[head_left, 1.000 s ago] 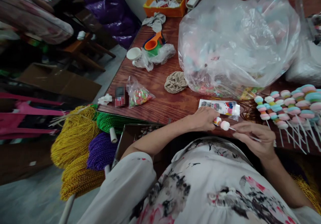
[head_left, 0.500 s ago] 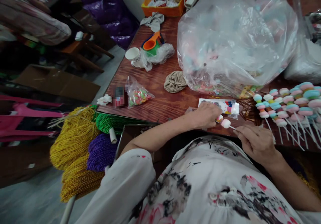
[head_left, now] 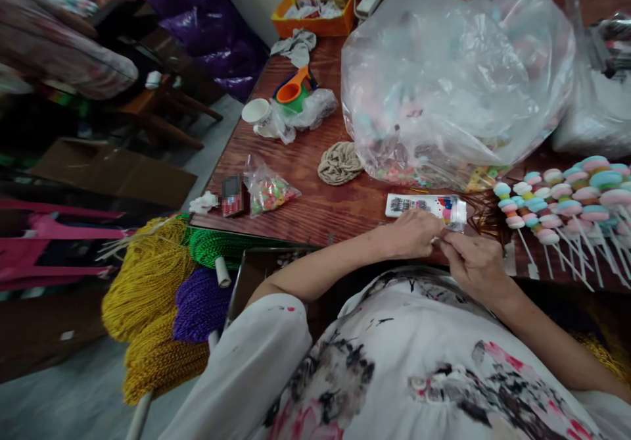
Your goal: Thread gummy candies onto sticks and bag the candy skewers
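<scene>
Both hands meet at the table's front edge. My left hand [head_left: 418, 233] is closed, fingers curled, just in front of a stack of flat printed plastic bags [head_left: 451, 211]. My right hand [head_left: 476, 256] is closed too, its fingertips pressed against the left ones. Only a small whitish bit shows between them; the marshmallow skewer seen there half a second ago is almost wholly hidden by the fingers. To the right lies a pile of pastel marshmallow skewers [head_left: 566, 210] with white sticks pointing towards me.
A big clear bag [head_left: 453, 85] of pastel pieces fills the table's back. Further left are a small bag of candy [head_left: 271, 193], a beige cloth bundle [head_left: 340, 162], a paper cup [head_left: 256, 111] and an orange tray [head_left: 315, 22]. Yellow cord hanks [head_left: 148, 282] hang beside the table; a person sits beyond.
My right hand has moved left and up against my left hand. The marshmallows and stick that showed between the hands are now covered. The view has shifted slightly.
</scene>
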The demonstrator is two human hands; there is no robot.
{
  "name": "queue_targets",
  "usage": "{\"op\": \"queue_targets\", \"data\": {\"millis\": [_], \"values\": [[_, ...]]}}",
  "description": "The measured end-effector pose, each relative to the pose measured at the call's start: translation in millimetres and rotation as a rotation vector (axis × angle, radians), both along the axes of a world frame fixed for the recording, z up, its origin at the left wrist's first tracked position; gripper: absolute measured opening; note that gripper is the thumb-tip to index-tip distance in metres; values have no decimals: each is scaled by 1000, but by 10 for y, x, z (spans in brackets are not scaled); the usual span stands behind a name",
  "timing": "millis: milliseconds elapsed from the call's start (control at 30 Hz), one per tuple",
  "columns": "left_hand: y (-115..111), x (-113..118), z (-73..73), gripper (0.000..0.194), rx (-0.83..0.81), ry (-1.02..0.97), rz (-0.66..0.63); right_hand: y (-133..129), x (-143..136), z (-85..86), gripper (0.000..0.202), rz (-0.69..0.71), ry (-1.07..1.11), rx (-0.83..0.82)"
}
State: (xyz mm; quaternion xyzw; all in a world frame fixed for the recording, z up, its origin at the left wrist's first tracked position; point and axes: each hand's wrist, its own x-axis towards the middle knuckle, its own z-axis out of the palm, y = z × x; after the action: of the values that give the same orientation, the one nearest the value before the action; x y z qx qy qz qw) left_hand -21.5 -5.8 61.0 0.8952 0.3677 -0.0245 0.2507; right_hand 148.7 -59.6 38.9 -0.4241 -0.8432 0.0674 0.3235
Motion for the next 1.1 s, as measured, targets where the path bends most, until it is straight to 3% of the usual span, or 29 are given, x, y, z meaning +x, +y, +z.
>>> {"op": "queue_targets", "data": {"millis": [133,233,300,367,433,500,567,700,767,833,900,1000,1067,1100], "values": [[5,24,-79,20,-34,-107,3,47,-76,-40,20,-12,-21,-28],[54,-87,-62,46,-141,-281,-30,61,63,65,14,72,65,-164],[91,-183,-25,55,-332,-403,-55,73,204,148,15,127,152,-267],[103,-243,1,44,-615,-512,-26,90,325,197,13,130,226,-338],[76,-235,0,42,-860,-627,101,110,381,194,7,60,304,-332],[13,-161,-27,45,-969,-729,276,131,358,147,8,-25,348,-269],[-65,-56,-63,49,-987,-818,379,153,276,80,13,-49,317,-167],[-182,80,-121,56,-968,-949,513,188,130,-12,27,50,250,-26],[-204,84,-145,54,-946,-985,644,176,122,-26,33,43,343,-57],[-213,75,-171,56,-913,-1072,771,139,128,-41,48,-69,564,-125],[-226,84,-197,69,-877,-1166,837,88,110,-71,59,-161,753,-268],[-285,141,-233,88,-851,-1197,817,29,35,-125,34,-109,740,-485],[-344,172,-257,86,-899,-1154,783,20,-4,-137,7,-105,726,-483],[-372,172,-269,82,-952,-1126,770,22,-11,-132,6,-129,746,-440]]}}
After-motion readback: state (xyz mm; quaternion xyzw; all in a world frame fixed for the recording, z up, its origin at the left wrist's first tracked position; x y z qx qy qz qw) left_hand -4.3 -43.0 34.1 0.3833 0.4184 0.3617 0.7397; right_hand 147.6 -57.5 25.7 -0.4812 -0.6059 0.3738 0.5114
